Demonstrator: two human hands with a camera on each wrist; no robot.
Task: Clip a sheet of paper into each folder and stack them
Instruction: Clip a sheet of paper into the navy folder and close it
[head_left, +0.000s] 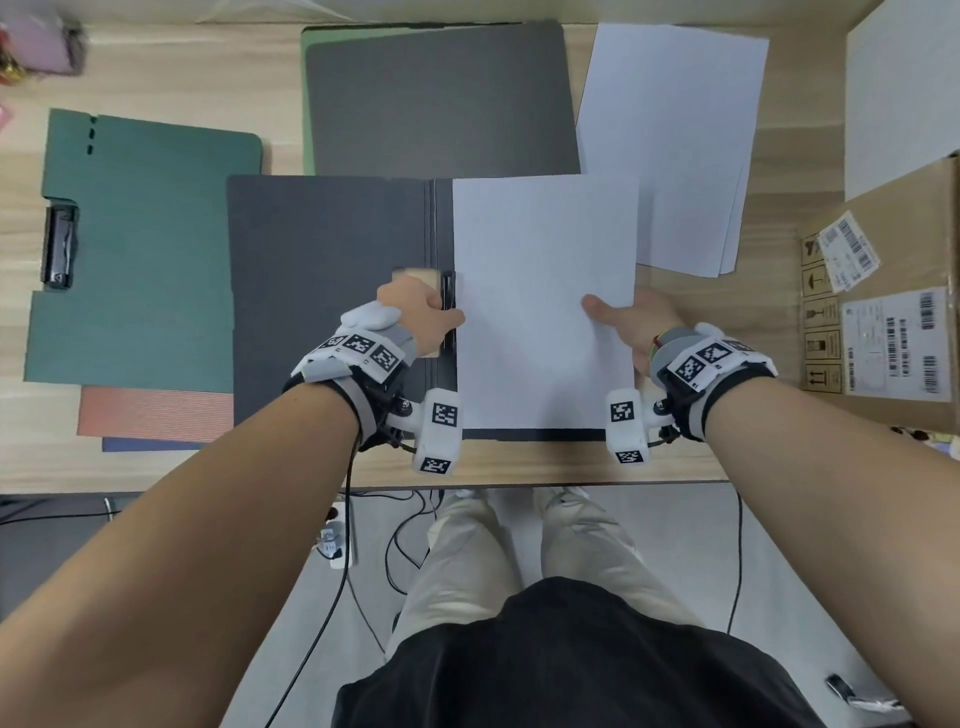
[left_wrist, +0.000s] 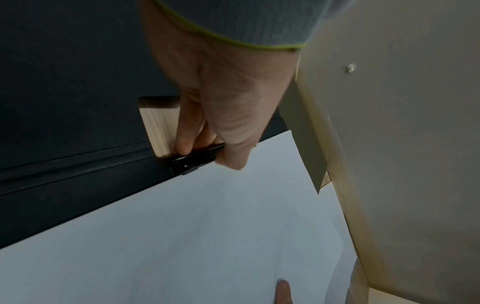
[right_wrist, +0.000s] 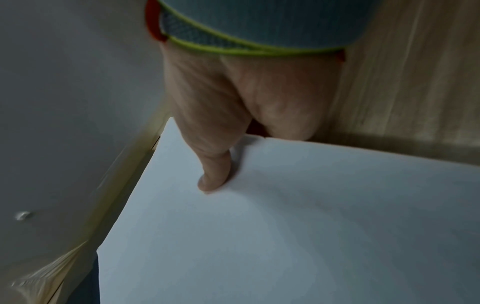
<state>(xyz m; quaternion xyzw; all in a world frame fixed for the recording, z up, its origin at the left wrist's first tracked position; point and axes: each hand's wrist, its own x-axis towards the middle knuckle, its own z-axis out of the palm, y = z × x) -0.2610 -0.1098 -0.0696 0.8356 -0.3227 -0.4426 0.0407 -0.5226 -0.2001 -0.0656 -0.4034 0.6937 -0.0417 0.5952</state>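
Note:
A dark grey folder (head_left: 327, 291) lies open in the middle of the desk, with a white sheet (head_left: 545, 291) on its right half. My left hand (head_left: 415, 312) pinches the black clip (left_wrist: 194, 160) at the folder's spine, thumb on the paper's left edge. My right hand (head_left: 639, 322) holds the sheet's right edge, thumb (right_wrist: 215, 176) on top and the other fingers hidden beneath. A closed grey folder (head_left: 441, 98) lies behind. A green folder (head_left: 145, 249) with its own clip lies at the left.
Loose white sheets (head_left: 675, 145) lie at the back right. A cardboard box (head_left: 883, 301) stands at the right edge. Orange and blue folders (head_left: 150, 415) peek out under the green one. A green folder edge (head_left: 307, 104) shows under the closed grey one.

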